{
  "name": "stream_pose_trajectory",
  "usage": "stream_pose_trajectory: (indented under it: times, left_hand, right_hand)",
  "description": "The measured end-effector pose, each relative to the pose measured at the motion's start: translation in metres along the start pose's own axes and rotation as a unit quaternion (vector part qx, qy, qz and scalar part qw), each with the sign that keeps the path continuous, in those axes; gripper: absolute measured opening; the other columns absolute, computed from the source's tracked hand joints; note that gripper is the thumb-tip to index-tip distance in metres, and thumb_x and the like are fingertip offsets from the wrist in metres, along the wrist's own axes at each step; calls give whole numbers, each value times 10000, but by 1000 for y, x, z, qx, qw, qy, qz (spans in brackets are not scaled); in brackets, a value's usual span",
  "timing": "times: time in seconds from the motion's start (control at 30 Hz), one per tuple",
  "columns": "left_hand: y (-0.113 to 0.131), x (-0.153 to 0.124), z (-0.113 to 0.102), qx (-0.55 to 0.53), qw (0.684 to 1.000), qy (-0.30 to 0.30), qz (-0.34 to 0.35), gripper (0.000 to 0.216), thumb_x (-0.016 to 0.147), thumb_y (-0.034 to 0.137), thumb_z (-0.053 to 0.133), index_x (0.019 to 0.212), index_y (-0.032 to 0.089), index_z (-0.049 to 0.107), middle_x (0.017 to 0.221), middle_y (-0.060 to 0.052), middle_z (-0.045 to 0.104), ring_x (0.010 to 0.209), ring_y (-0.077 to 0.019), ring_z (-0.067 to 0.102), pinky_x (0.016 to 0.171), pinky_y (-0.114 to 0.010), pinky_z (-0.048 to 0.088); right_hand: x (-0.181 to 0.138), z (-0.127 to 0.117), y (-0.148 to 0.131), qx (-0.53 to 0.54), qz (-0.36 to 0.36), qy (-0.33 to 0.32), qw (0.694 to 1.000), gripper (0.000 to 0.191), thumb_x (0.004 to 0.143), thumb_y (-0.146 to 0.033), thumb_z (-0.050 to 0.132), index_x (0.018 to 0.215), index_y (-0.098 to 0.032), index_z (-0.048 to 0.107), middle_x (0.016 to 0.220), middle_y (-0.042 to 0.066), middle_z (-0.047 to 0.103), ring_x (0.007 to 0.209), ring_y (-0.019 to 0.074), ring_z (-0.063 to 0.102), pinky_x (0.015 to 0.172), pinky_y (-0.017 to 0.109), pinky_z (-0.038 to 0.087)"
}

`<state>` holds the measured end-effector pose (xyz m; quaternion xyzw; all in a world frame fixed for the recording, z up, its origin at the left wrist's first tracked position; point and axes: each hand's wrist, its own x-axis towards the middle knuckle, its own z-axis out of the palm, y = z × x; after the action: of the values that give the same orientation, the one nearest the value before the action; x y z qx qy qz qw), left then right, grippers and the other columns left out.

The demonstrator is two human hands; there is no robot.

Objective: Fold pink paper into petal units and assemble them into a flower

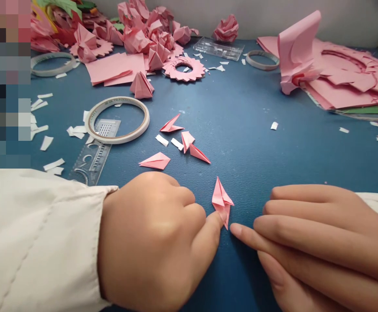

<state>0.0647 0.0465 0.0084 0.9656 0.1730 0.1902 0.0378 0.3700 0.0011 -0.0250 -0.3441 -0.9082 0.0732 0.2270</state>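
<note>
A small folded pink paper piece lies on the blue table, pointed at its top and bottom ends. My left hand is curled closed, and one fingertip presses the lower part of this paper down. Beside the paper's bottom tip is my right hand; its fingers are stretched out, with one fingertip close to the tip. Whether that finger touches the paper, I cannot tell. Just beyond lie other folded pink pieces, among them a flat kite-shaped one and a narrow one.
Rolls of tape rest on the table, one across a clear ruler. White paper scraps are scattered about. At the back are a heap of pink folded paper, a paper ring, a clear case and a pink paper stack.
</note>
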Motion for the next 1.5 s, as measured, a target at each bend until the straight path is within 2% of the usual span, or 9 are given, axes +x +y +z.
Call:
stream_pose_trajectory:
  times: [0.03, 0.13, 0.3, 0.6, 0.77, 0.93, 1.13, 1.33, 1.5]
  left_hand:
    - [5, -2, 6, 6, 1000, 9, -6, 415, 1157, -6, 560, 967, 206, 862, 690, 37, 731, 543, -220, 560, 560, -457, 370]
    - [18, -6, 22, 79, 981, 102, -143, 587, 1193, 75, 554, 657, 306, 617, 573, -6, 608, 500, -277, 479, 562, -552, 298]
    - [12, -7, 9, -5, 998, 5, -60, 532, 1245, 33, 481, 825, 271, 704, 689, 12, 739, 553, -257, 598, 535, -492, 413]
    - [1, 0, -8, -1, 1000, 12, -25, 432, 1049, -71, 532, 848, 245, 747, 704, 24, 712, 579, -220, 587, 569, -458, 401]
    - [-3, -2, -2, 17, 995, 48, -90, 414, 1271, 110, 545, 1010, 238, 840, 803, 30, 790, 655, -227, 718, 608, -470, 497]
    - [-6, 0, 6, 33, 989, 38, -139, 299, 1275, 268, 641, 1085, 285, 871, 869, 14, 855, 745, -227, 796, 738, -348, 641]
    - [-8, 13, 9, -2, 991, 29, -132, 125, 1170, 349, 765, 1193, 300, 877, 888, -17, 841, 863, -258, 845, 843, -323, 724]
    - [-10, 1, 3, -41, 990, 28, -131, 218, 1176, 167, 665, 1088, 279, 829, 858, 7, 841, 765, -222, 800, 754, -313, 653]
    - [-14, -3, -1, -81, 988, 23, -126, 397, 1141, 9, 519, 1042, 238, 828, 851, 41, 819, 708, -198, 713, 663, -394, 532]
  right_hand:
    - [-5, 2, -1, -10, 1, 7, 1000, 309, 1167, -531, 784, 943, -322, 743, 824, 23, 607, 687, 244, 575, 643, 455, 535]
    - [-12, 7, 0, -25, -6, 11, 1000, 405, 1166, -681, 763, 986, -320, 783, 865, 47, 624, 730, 257, 594, 656, 457, 545]
    - [-9, 9, 5, -31, -4, 9, 999, 447, 1174, -724, 745, 1004, -316, 811, 871, 54, 622, 743, 259, 595, 656, 455, 551]
    - [-8, 8, 5, -42, -7, 8, 999, 449, 1187, -720, 753, 1033, -310, 849, 870, 55, 627, 748, 257, 598, 654, 450, 555]
    - [9, 14, -6, -32, 2, 24, 999, 355, 1243, -481, 727, 957, -301, 834, 787, 19, 567, 679, 231, 520, 621, 437, 517]
    - [25, 26, -19, 3, 40, 61, 997, 635, 1308, -136, 437, 748, -284, 699, 682, 1, 475, 640, 229, 341, 615, 458, 433]
    - [6, 14, -9, -31, -8, 17, 999, 357, 1241, -474, 790, 932, -300, 828, 814, 11, 577, 683, 219, 514, 636, 432, 504]
    - [-12, -1, 6, -43, -35, -5, 998, 414, 1216, -680, 789, 1063, -305, 878, 907, 51, 674, 760, 237, 642, 660, 425, 581]
    - [12, -1, 4, -23, -53, -11, 998, 235, 1248, -383, 793, 1040, -295, 857, 889, 14, 713, 725, 190, 670, 672, 388, 607]
